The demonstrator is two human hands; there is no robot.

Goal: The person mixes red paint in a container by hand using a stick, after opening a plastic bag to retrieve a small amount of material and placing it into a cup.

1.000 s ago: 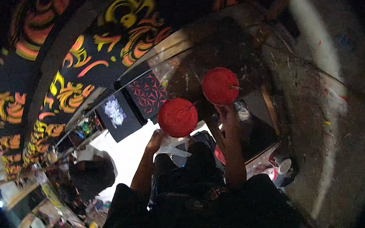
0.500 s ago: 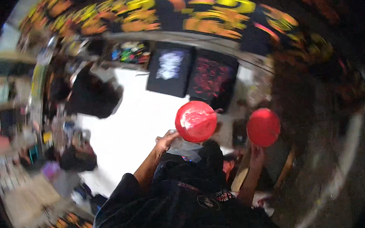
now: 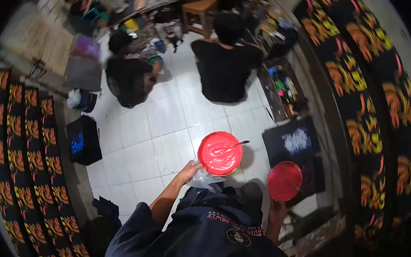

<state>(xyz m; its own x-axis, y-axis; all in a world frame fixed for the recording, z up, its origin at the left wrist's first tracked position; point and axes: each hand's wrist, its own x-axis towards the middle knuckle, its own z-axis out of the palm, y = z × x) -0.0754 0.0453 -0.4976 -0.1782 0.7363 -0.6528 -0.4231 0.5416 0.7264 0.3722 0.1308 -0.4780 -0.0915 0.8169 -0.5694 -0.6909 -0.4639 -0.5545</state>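
My left hand (image 3: 188,171) grips the near-left edge of a round tub (image 3: 215,165) filled with glossy bright red-pink paint. A thin dark-handled stirrer (image 3: 240,144) lies in the paint and sticks out over the right rim. Crumpled clear plastic (image 3: 203,179) hangs beneath the tub, beside my fingers. Lower and to the right, my right hand (image 3: 277,213) supports a second round tub (image 3: 283,178) from its near side. Its contents are a darker red, with a thin stick in them. Shadow hides most of my right fingers.
Two people in black shirts, one at left (image 3: 127,81) and one at right (image 3: 227,69), sit on the white tiled floor (image 3: 171,150). Printed black fabric panels line the left (image 3: 29,157) and right (image 3: 355,102). Black printed pieces (image 3: 291,143) lie right; a wooden stool (image 3: 200,14) stands ahead.
I have turned left, so the black printed pieces have swung from ahead to my right. Both tubs stay in my hands; the right one has come lower and slightly closer to the left one.
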